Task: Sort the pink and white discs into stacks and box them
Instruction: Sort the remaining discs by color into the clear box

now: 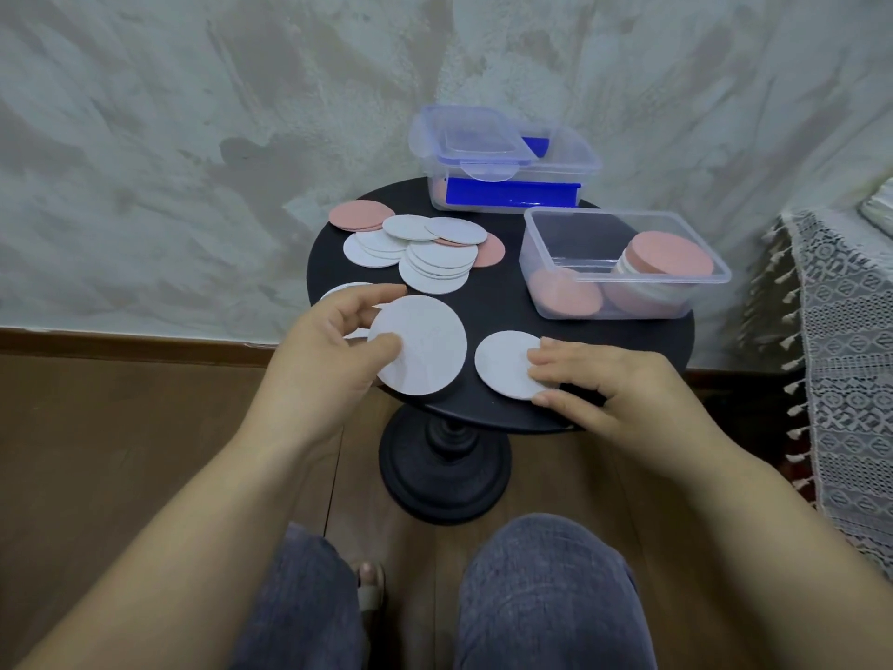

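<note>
The white discs were being gathered: the left hand (328,350) pinched a white disc (425,345) over the table (493,302), and the right hand (604,379) rested straight fingers on a second disc (502,360). The next move probably called for stacking both squarely before they went in the open box (623,278).

The round counter (493,307) is black. On it lie white discs (435,263) and pink discs (355,216); the white disc (420,345) at the front is plain. The open box (536,244) is clear, with pink inside. The lidded box (507,152) is clear with blue trim and holds a blue block (512,192). The wall (193,137) is mottled grey-white, the floor (121,427) brown wood, the lace cloth (845,331) white and geometric, and the trousers (546,597) grey-blue.
</note>
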